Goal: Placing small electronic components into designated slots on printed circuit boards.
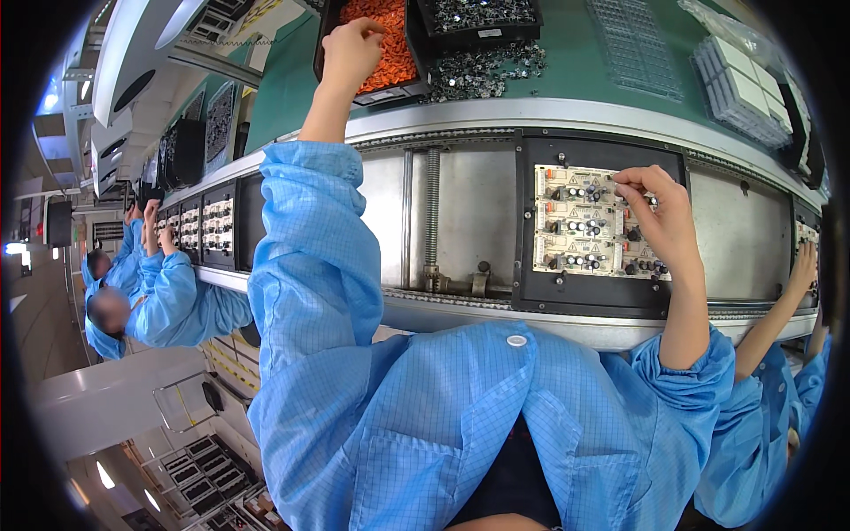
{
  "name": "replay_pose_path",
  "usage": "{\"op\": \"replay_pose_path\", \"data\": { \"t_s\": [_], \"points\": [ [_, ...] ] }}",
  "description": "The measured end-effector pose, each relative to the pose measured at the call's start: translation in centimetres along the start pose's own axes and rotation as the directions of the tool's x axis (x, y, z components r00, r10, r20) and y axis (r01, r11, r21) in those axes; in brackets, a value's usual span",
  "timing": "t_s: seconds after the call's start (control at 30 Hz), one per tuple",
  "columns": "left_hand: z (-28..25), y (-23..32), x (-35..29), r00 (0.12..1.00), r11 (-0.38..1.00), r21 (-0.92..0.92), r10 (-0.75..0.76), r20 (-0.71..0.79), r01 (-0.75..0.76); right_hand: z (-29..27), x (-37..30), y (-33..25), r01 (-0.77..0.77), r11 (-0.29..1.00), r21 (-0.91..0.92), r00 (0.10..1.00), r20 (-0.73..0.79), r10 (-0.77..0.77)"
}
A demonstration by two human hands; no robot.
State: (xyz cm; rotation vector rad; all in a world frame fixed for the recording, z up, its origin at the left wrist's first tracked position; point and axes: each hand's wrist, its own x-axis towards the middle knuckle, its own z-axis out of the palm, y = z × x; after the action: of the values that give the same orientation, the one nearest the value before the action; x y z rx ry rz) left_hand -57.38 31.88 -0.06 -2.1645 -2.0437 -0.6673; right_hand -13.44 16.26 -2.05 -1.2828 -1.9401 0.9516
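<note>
My left hand (351, 55) is over a black bin of small orange components (386, 55), its fingertips drawn together in a pinch. Whatever those fingers hold, if anything, is too small to make out. My right hand (662, 217) touches the upper part of a cream circuit board panel (575, 221), thumb and index finger pinched at a spot near its top edge. What lies between them is hidden. Small capacitors, dark parts and a few orange pieces stand on the panel, which sits in a black carrier frame (531, 288) on the conveyor.
Beside the orange bin stands a black bin of small metallic parts (482, 16), with more parts (487, 73) loose on the green bench. Clear plastic trays (633, 44) and stacked white blocks (742, 88) lie farther right. Co-workers in blue work along the conveyor (726, 226) on both sides.
</note>
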Motion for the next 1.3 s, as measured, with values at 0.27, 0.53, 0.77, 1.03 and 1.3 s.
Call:
{"op": "replay_pose_path", "data": {
  "t_s": [0.27, 0.53, 0.77, 1.03, 1.3],
  "points": [
    [0.6, -1.0, 0.4, 0.997, 0.975, 0.212, 0.055, 0.054, -0.065, 0.3, 0.2, -0.3, 0.019, 0.999, -0.043, 1.0, 0.004, -0.019],
    [0.0, -2.0, 0.6, 0.972, 0.917, -0.329, -0.233, 0.015, 0.225, 0.6, 0.4, 0.2, 0.019, 0.999, -0.044, 1.0, -0.011, -0.019],
    [-4.1, 6.9, -4.9, 0.963, 0.647, -0.722, -0.08, 0.258, 0.247, 1.5, -0.4, -1.1, -0.097, 0.983, 0.154, 0.981, -0.154, 0.121],
    [-5.9, 17.3, -20.9, 0.762, 0.008, -0.767, 0.105, 0.639, 0.642, 8.1, -2.8, -9.0, 0.457, 0.884, -0.1, 0.862, -0.198, -0.467],
    [-6.1, 15.6, -24.9, 0.721, -0.138, -0.708, 0.102, 0.686, 0.693, 9.5, -5.5, -8.3, 0.348, 0.912, -0.216, 0.921, -0.103, -0.375]
  ]
}}
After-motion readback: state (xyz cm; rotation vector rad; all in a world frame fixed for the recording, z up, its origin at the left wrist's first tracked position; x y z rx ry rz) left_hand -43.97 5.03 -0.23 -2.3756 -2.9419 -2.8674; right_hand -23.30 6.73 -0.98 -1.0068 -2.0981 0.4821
